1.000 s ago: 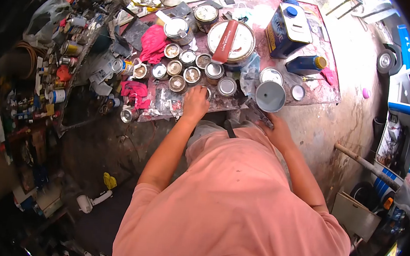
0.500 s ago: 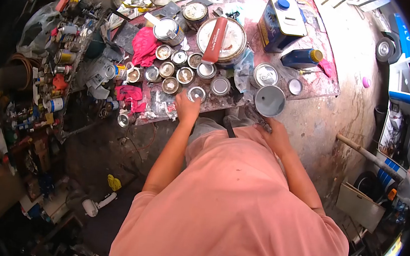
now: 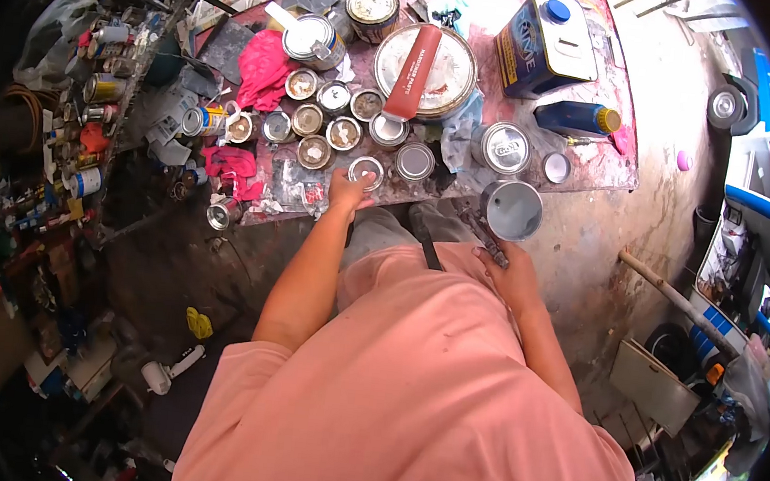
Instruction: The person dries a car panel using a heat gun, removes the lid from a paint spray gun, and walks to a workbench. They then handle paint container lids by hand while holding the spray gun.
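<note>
At the near edge of the table, my left hand [image 3: 349,191] has its fingers and thumb closed around a small round tin [image 3: 366,173] with a silvery top. My right hand [image 3: 510,273], by my waist, grips what looks like a spray gun [image 3: 486,235], its dark body partly hidden by the fingers. A wide grey cup [image 3: 513,210] tops the gun, open side up, with grey inside. Just beyond it stands a lidded can [image 3: 504,147]. Several small round tins [image 3: 344,133] cluster beyond my left hand, beside another grey-topped tin [image 3: 415,161].
A red hardener paste box [image 3: 414,72] lies across a large lidded can [image 3: 457,67]. A tall blue rectangular can [image 3: 547,47] and a blue bottle [image 3: 575,118] stand at the right. Pink cloth [image 3: 264,69] lies left. Crowded shelves [image 3: 105,112] line the left side.
The view has shifted slightly. My left hand stays at the small tin, its fingers turned a little. My right hand still holds the spray gun with the cup upright.
</note>
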Tool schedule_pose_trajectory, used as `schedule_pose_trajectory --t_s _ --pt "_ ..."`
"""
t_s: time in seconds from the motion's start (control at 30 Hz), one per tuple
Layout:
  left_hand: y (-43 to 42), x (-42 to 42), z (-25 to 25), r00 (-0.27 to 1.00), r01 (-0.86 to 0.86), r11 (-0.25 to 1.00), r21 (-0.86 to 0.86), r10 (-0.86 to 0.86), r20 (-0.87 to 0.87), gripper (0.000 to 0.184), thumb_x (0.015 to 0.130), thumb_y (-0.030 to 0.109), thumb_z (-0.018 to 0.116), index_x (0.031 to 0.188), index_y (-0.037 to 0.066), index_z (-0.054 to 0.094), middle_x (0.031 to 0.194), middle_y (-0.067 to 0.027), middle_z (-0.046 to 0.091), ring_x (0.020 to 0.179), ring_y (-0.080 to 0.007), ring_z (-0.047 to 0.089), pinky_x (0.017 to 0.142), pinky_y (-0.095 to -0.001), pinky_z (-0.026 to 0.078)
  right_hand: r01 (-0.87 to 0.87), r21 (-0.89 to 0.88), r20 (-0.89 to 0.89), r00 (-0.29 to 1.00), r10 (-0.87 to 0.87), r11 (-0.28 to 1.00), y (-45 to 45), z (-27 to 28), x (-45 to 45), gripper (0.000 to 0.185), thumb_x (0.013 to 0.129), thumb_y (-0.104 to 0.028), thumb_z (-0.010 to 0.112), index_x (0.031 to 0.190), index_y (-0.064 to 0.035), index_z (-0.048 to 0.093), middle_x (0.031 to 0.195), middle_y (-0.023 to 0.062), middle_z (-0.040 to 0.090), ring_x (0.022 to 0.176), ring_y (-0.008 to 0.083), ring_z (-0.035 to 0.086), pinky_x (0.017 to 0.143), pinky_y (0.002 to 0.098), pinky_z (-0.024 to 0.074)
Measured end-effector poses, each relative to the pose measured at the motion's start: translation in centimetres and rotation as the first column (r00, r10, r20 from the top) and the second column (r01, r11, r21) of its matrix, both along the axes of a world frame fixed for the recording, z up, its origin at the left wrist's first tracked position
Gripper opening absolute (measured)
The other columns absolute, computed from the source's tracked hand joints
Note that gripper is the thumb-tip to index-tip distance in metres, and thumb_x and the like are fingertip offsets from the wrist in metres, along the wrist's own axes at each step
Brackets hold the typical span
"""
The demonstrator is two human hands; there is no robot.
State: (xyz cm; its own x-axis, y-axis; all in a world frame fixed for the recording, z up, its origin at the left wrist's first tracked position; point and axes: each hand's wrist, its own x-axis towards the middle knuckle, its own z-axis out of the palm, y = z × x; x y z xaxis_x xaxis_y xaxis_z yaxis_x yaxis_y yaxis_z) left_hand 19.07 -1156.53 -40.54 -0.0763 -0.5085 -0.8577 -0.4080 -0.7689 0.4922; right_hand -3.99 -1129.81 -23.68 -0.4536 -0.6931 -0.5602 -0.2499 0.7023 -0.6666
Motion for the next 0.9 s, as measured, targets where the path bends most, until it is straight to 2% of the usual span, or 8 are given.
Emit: schedule_pose_trajectory --t_s 0.13,0.23,0.33,0.37,0.47,0.6,0.73,0.9 --pt "-0.6 -0.2 0.3 1.000 0.019 0.999 0.027 -0.019 0.012 0.081 0.086 0.020 0.086 0.145 0.002 0.033 0.128 -0.0212 0.060 0.102 -0.0335 0.072 0.070 -0.0429 0.066 -0.033 -0.023 -0.089 0.996 0.031 0.999 -0.3 0.2 0.2 0.043 0.093 -0.040 0.076 0.115 -0.0021 0.073 0.107 0.0239 0.073 0.099 0.0454 0.068 0.083 0.0490 0.0538" --pt "-0.4 -0.5 1.0 0.986 0.119 0.987 -0.110 -0.104 0.133 0.069 0.082 0.024 0.088 0.135 0.004 0.048 0.129 -0.0202 0.061 0.101 -0.0335 0.070 0.080 -0.0470 0.063 -0.067 -0.011 -0.146 0.987 0.065 0.998 -0.2 0.0 0.2 0.043 0.092 -0.041 0.076 0.112 -0.0029 0.074 0.108 0.0235 0.073 0.099 0.0454 0.068 0.083 0.0493 0.0535" --pt "0.8 -1.1 2.0 0.794 0.499 0.750 -0.435 -0.193 0.577 0.082 0.078 0.032 0.089 0.143 0.003 0.048 0.140 -0.0238 0.056 0.118 -0.0419 0.063 0.101 -0.0511 0.054 -0.066 -0.069 -0.140 0.989 0.056 0.995 0.0 -0.5 0.0 0.043 0.091 -0.037 0.078 0.113 0.0003 0.073 0.108 0.0260 0.072 0.100 0.0464 0.067 0.085 0.0474 0.0525" --pt "1.0 -0.9 2.4 0.855 0.415 0.792 -0.448 -0.171 0.490 0.099 0.075 0.036 0.089 0.154 0.003 0.040 0.148 -0.0253 0.050 0.133 -0.0451 0.050 0.113 -0.0503 0.041 -0.067 -0.105 -0.136 0.989 0.053 0.992 -0.1 -0.9 -0.1 0.043 0.091 -0.034 0.079 0.114 0.0020 0.073 0.107 0.0274 0.072 0.101 0.0468 0.067 0.086 0.0464 0.0521" --pt "3.2 -1.6 4.6 0.719 0.688 0.438 -0.578 -0.307 0.623 0.100 0.075 0.035 0.089 0.155 0.003 0.038 0.149 -0.0235 0.049 0.137 -0.0419 0.048 0.113 -0.0495 0.043 -0.132 -0.171 -0.179 0.979 0.100 0.976 1.0 -2.3 -0.5 0.041 0.091 -0.039 0.077 0.110 -0.0030 0.075 0.108 0.0237 0.072 0.095 0.0453 0.068 0.081 0.0482 0.0530" --pt "3.7 -0.9 1.9 0.663 0.748 0.300 -0.592 -0.321 0.676 0.100 0.072 0.030 0.090 0.155 0.009 0.038 0.142 -0.0187 0.050 0.133 -0.0397 0.047 0.107 -0.0521 0.044 -0.217 -0.120 -0.187 0.963 0.193 0.969 1.0 -1.2 -1.0 0.042 0.089 -0.040 0.080 0.109 -0.0039 0.075 0.103 0.0232 0.073 0.091 0.0441 0.069 0.078 0.0469 0.0529" --pt "4.7 0.4 4.6 0.745 0.665 0.376 -0.645 -0.272 0.609 0.092 0.073 0.027 0.086 0.152 0.010 0.043 0.138 -0.0176 0.051 0.128 -0.0389 0.050 0.105 -0.0531 0.043 -0.359 -0.046 -0.163 0.924 0.347 0.932 0.1 0.6 -0.6 0.045 0.086 -0.044 0.082 0.109 -0.0055 0.076 0.097 0.0223 0.074 0.088 0.0435 0.070 0.076 0.0464 0.0534" --pt "2.8 6.0 8.9 0.838 0.468 0.507 -0.724 0.006 0.546 0.092 0.072 0.028 0.086 0.150 0.005 0.044 0.126 -0.0215 0.055 0.121 -0.0414 0.053 0.106 -0.0489 0.044 -0.530 0.000 -0.156 0.838 0.523 0.848 -2.8 1.0 1.8 0.047 0.085 -0.046 0.082 0.109 -0.0063 0.076 0.098 0.0222 0.074 0.091 0.0433 0.070 0.078 0.0475 0.0548"
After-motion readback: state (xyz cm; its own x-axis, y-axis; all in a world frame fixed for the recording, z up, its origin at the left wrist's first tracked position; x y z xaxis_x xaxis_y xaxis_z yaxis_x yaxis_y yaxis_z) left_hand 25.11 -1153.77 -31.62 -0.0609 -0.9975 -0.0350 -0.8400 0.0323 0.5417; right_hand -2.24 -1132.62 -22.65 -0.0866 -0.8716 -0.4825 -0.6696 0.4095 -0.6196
